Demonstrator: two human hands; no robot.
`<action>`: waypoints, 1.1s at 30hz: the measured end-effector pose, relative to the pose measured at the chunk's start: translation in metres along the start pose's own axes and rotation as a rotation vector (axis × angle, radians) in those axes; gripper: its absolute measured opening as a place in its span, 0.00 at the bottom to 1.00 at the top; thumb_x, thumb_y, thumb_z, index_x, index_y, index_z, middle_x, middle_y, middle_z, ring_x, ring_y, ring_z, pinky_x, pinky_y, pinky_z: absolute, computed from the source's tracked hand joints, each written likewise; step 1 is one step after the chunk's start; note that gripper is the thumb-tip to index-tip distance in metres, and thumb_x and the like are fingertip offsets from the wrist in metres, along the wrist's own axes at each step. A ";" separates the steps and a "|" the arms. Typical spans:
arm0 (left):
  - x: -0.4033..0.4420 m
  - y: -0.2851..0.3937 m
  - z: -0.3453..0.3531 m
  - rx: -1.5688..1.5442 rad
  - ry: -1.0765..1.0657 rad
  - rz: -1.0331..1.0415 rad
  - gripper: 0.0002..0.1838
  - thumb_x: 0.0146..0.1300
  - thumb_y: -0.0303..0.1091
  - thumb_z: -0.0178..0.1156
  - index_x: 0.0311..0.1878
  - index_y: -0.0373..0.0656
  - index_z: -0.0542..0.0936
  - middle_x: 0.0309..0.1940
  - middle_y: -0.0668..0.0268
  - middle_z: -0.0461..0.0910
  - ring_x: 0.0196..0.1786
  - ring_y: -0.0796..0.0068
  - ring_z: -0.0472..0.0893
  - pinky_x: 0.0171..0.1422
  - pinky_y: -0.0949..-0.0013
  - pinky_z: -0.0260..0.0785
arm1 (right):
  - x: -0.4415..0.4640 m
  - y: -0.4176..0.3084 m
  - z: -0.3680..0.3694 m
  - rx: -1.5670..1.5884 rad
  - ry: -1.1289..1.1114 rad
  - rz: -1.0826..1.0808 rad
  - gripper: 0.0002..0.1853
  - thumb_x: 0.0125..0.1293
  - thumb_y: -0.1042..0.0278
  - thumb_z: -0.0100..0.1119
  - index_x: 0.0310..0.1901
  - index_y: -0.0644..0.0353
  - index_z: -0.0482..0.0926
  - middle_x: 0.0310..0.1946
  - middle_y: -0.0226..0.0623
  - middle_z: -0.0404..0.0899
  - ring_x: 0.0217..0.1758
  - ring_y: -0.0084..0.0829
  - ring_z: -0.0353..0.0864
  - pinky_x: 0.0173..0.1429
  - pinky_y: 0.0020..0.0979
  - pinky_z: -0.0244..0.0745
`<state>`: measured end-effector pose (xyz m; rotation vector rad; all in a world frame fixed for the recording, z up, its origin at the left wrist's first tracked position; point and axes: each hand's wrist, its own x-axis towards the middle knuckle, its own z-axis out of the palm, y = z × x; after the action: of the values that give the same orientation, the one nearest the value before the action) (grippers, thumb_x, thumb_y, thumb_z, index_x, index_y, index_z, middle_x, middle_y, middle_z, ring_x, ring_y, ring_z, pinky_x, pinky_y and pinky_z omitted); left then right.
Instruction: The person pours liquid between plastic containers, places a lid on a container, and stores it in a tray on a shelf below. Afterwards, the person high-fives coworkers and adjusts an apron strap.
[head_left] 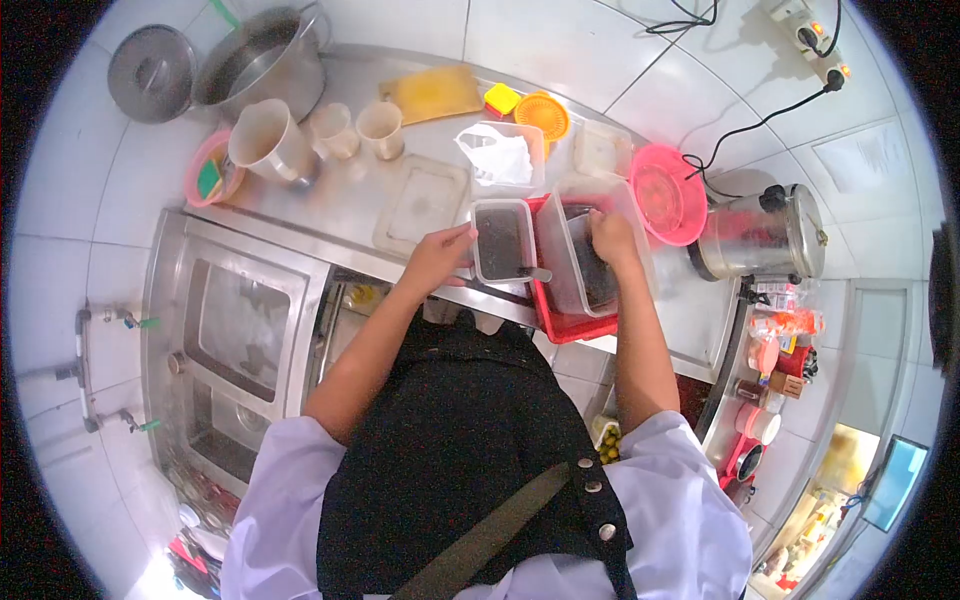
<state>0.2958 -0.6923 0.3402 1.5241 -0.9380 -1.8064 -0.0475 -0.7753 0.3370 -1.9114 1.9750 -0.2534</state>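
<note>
My left hand [441,259] grips the left side of a small clear plastic container [526,218] that holds a dark, glossy content [500,245]. A short handle [535,273] sticks out over its lower right corner. My right hand [614,240] reaches into a larger, deeper clear plastic tub [562,270], tilted in a red tray [570,328]. Dark stuff lies in this tub too. The right fingers look curled, their tips hidden in the tub, and what they hold cannot be made out.
Along the counter's back stand a large pot [260,75], several beige pitchers [268,143], a yellow board [430,94] and a tub with a white bag [500,158]. Right are a pink basin [668,195] and a steel urn [755,235]. A sink [240,310] lies left.
</note>
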 end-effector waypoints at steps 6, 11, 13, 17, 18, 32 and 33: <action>0.002 -0.001 -0.001 -0.001 -0.010 -0.006 0.37 0.73 0.58 0.63 0.77 0.46 0.71 0.68 0.57 0.78 0.55 0.54 0.87 0.44 0.58 0.86 | -0.008 0.005 -0.004 0.247 0.104 0.102 0.28 0.79 0.51 0.47 0.42 0.73 0.85 0.37 0.67 0.84 0.44 0.63 0.85 0.52 0.56 0.76; 0.001 -0.004 -0.003 -0.034 0.020 0.000 0.36 0.72 0.57 0.64 0.76 0.47 0.73 0.61 0.58 0.82 0.51 0.60 0.88 0.40 0.63 0.86 | -0.047 -0.004 -0.036 0.545 0.046 0.139 0.21 0.74 0.54 0.52 0.30 0.64 0.79 0.23 0.31 0.74 0.26 0.26 0.74 0.31 0.34 0.68; -0.002 0.000 -0.002 -0.008 0.012 0.011 0.36 0.72 0.57 0.64 0.76 0.48 0.73 0.60 0.57 0.83 0.51 0.60 0.88 0.41 0.62 0.86 | -0.058 0.004 -0.041 0.665 0.054 0.241 0.18 0.74 0.55 0.51 0.31 0.60 0.78 0.24 0.26 0.72 0.26 0.23 0.71 0.31 0.31 0.66; 0.003 -0.005 -0.006 0.021 -0.006 0.035 0.37 0.72 0.58 0.64 0.77 0.48 0.72 0.58 0.56 0.83 0.50 0.59 0.88 0.41 0.61 0.86 | -0.079 -0.002 -0.060 0.766 0.083 0.289 0.22 0.76 0.53 0.51 0.36 0.66 0.81 0.28 0.35 0.79 0.32 0.29 0.78 0.38 0.36 0.73; 0.003 -0.005 -0.005 0.032 -0.002 0.029 0.37 0.71 0.58 0.64 0.77 0.48 0.72 0.58 0.55 0.84 0.50 0.59 0.88 0.41 0.61 0.87 | -0.084 -0.006 -0.064 0.833 0.146 0.303 0.20 0.76 0.54 0.51 0.34 0.64 0.80 0.27 0.33 0.79 0.31 0.28 0.77 0.37 0.35 0.72; 0.001 -0.004 -0.004 0.057 0.002 0.028 0.33 0.73 0.58 0.63 0.74 0.49 0.76 0.61 0.59 0.83 0.52 0.58 0.88 0.42 0.59 0.86 | -0.090 -0.032 -0.100 0.674 0.189 -0.173 0.11 0.72 0.69 0.57 0.29 0.61 0.74 0.25 0.25 0.72 0.31 0.18 0.68 0.36 0.26 0.65; 0.002 -0.007 -0.004 0.053 0.001 0.033 0.34 0.73 0.59 0.63 0.74 0.50 0.76 0.60 0.59 0.83 0.52 0.58 0.88 0.42 0.59 0.86 | -0.090 -0.043 -0.109 0.598 0.169 -0.191 0.12 0.70 0.68 0.59 0.29 0.63 0.74 0.23 0.26 0.71 0.30 0.18 0.67 0.35 0.28 0.65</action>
<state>0.2994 -0.6905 0.3335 1.5321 -1.0123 -1.7708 -0.0502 -0.7030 0.4653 -1.7068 1.5597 -0.9656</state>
